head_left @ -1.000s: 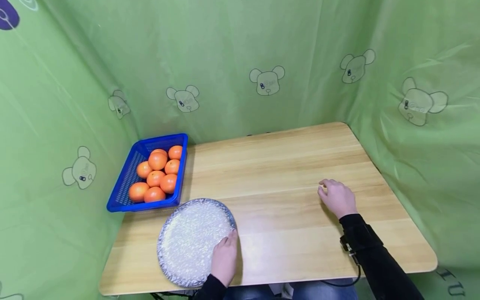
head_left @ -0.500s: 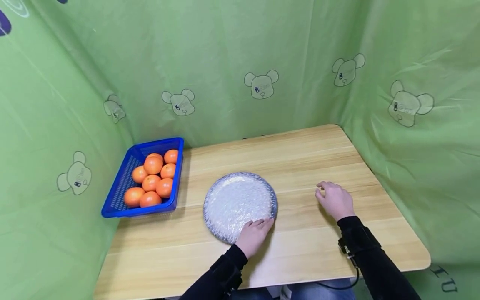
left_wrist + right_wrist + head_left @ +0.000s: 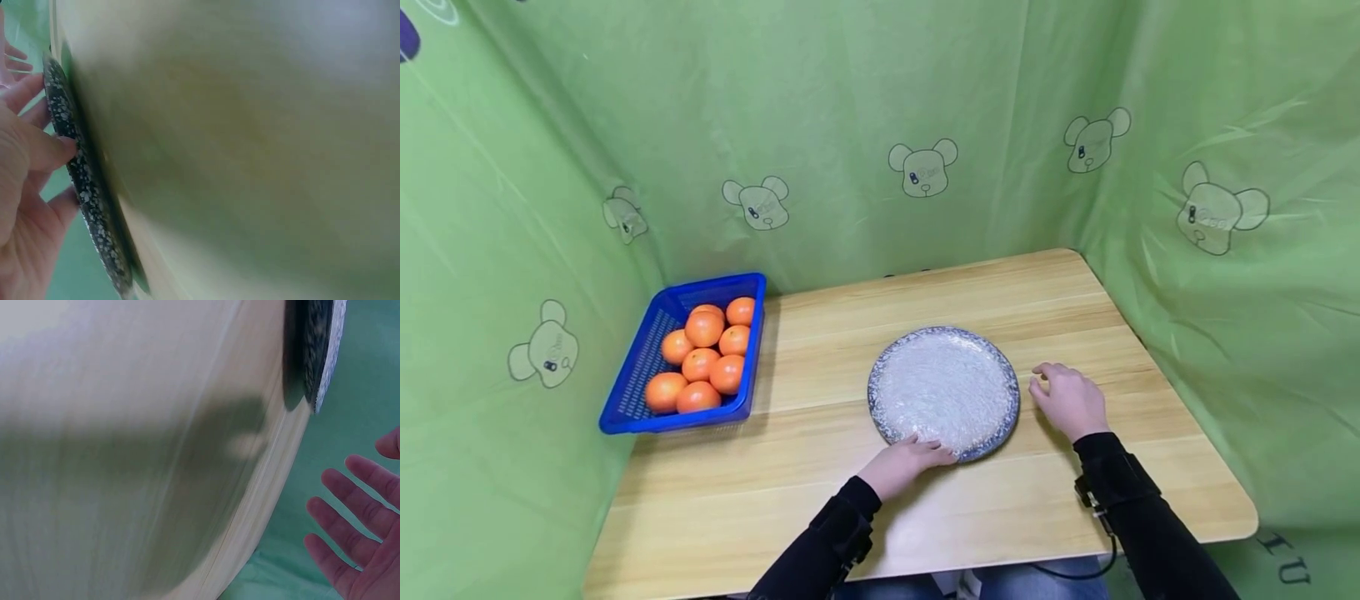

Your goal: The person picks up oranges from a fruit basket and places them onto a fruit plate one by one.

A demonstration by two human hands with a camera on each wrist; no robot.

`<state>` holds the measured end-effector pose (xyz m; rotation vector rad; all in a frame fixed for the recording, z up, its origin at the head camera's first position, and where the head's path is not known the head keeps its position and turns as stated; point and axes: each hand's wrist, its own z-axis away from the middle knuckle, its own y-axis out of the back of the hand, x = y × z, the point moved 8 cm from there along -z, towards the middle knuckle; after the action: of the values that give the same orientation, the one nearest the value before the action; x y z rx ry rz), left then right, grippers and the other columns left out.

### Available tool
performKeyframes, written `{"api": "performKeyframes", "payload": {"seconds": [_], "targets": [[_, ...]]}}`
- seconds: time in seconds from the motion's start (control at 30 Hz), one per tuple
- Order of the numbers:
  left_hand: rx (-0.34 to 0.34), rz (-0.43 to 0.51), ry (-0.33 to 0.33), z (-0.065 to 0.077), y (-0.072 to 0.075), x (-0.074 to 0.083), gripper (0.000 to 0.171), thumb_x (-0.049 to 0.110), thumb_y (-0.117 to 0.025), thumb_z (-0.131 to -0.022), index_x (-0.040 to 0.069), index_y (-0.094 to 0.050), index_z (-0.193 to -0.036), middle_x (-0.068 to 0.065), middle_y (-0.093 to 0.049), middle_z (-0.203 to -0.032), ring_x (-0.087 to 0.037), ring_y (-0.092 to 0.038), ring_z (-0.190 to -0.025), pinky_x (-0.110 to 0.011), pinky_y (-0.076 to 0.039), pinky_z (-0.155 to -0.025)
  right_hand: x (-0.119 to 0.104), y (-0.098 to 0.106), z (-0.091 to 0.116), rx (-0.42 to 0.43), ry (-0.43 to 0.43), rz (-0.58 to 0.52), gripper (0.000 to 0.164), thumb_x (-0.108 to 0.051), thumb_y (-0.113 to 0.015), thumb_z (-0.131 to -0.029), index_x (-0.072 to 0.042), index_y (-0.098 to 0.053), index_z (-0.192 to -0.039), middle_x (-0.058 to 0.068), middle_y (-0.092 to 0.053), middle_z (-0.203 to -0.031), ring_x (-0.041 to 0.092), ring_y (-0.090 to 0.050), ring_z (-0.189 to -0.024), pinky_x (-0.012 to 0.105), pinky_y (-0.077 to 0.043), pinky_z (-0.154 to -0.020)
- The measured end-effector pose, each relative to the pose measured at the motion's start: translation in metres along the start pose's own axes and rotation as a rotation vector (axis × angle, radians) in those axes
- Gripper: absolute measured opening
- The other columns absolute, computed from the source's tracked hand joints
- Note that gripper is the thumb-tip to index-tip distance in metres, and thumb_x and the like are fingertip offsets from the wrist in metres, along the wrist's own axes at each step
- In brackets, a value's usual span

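Note:
A round plate [image 3: 946, 392], with a pale glossy middle and a speckled blue-grey rim, lies or hovers low over the middle of the wooden table. My left hand [image 3: 907, 465] grips its near rim. In the left wrist view, that hand [image 3: 31, 162] has fingertips around the speckled edge of the plate [image 3: 84, 169], with a dark shadow between plate and tabletop. My right hand [image 3: 1070, 402] is just right of the plate, holding nothing. The right wrist view shows its fingers [image 3: 345, 532] spread and relaxed, apart from the plate rim [image 3: 320, 356].
A blue plastic basket [image 3: 638, 423] with several oranges [image 3: 700, 365] stands at the table's left side. Green curtains [image 3: 835, 100] with mouse-head prints enclose the table [image 3: 820, 492] at the back and sides. A cable [image 3: 1078, 575] hangs from the right wrist strap.
My left hand has carried the plate from the front left, beside the basket, to the middle of the table near my right hand. The right hand has stayed in place.

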<state>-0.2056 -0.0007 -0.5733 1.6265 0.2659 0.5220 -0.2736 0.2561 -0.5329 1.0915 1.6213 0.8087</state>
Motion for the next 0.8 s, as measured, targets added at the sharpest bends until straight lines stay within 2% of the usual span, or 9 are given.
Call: {"api": "performKeyframes", "payload": {"seconds": [0.17,0.43,0.63,0.73,0.8], "targets": [[0.008,0.001,-0.019,0.006,0.001,0.0,0.045,0.002,-0.054,-0.092,0.02,-0.058,-0.133,0.004,-0.058,-0.136,-0.017,-0.053,-0.128,-0.046,-0.037,-0.11,0.002,0.0,0.0,-0.01,-0.012,-0.002,0.027,-0.024,-0.058,-0.092,-0.005,-0.069,-0.107,0.02,-0.071,-0.101,0.035,-0.065,-0.068,0.038,-0.045,-0.047],[0.006,-0.009,0.06,-0.002,-0.002,-0.013,0.046,-0.002,-0.051,-0.092,0.017,-0.059,-0.133,0.002,-0.057,-0.137,-0.017,-0.051,-0.13,-0.043,-0.036,-0.111,-0.001,0.002,-0.001,-0.004,0.002,0.003,0.025,-0.022,-0.06,-0.092,-0.005,-0.069,-0.107,0.02,-0.071,-0.1,0.036,-0.065,-0.069,0.041,-0.046,-0.049],[0.006,-0.054,0.07,-0.004,-0.002,-0.02,0.057,-0.01,-0.055,-0.084,0.017,-0.059,-0.133,0.002,-0.057,-0.138,-0.016,-0.051,-0.13,-0.044,-0.036,-0.111,-0.004,0.002,0.0,0.017,0.013,-0.001,0.024,-0.022,-0.06,-0.09,-0.005,-0.07,-0.104,0.019,-0.072,-0.098,0.037,-0.065,-0.07,0.042,-0.046,-0.049],[-0.008,-0.014,0.08,-0.001,0.003,-0.025,0.05,-0.001,-0.058,-0.089,0.018,-0.057,-0.135,0.0,-0.056,-0.139,-0.019,-0.05,-0.131,-0.047,-0.035,-0.112,-0.005,0.001,0.001,0.005,0.015,-0.008,0.025,-0.023,-0.06,-0.091,-0.005,-0.07,-0.105,0.019,-0.072,-0.099,0.035,-0.065,-0.07,0.042,-0.047,-0.05],[0.034,0.013,0.107,0.006,0.012,-0.035,0.043,0.009,-0.061,-0.091,0.016,-0.059,-0.133,-0.003,-0.058,-0.137,-0.021,-0.052,-0.129,-0.048,-0.036,-0.11,-0.003,-0.001,0.002,-0.011,0.013,-0.014,0.026,-0.023,-0.059,-0.092,-0.004,-0.069,-0.107,0.019,-0.071,-0.102,0.036,-0.066,-0.075,0.044,-0.05,-0.054]]}}
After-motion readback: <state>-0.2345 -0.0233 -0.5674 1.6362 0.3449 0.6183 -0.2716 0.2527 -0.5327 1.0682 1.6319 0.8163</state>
